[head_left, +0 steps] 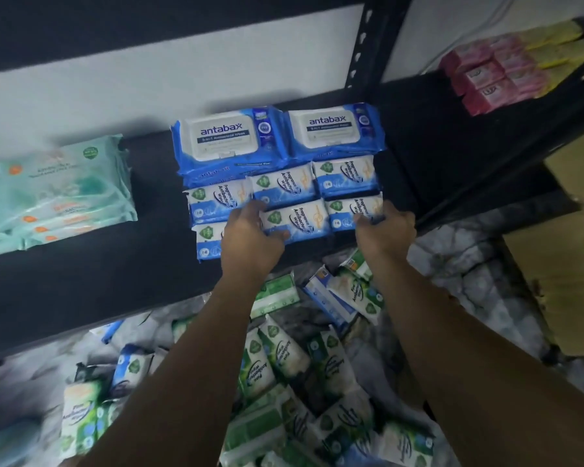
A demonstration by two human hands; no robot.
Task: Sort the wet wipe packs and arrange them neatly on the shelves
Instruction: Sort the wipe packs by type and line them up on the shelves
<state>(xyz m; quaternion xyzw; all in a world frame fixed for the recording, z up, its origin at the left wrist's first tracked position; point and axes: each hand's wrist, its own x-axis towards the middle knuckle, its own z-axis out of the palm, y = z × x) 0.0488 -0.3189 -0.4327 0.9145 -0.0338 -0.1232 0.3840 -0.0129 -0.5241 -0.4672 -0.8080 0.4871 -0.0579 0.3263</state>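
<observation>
Two big blue packs sit at the back of the black shelf, small blue-and-white packs ranked before them. The left hand and right hand each clasp a front-row pack. Loose green packs litter the floor below.

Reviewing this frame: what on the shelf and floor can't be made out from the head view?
Head view:
- Front-left blue-and-white pack: right part hidden by left hand.
- Right hand grip: fingertips hidden on the front-right pack, contact unclear.
- Teal packs: print blurred, cut by left edge.
- Floor pile: partly behind both forearms.
</observation>
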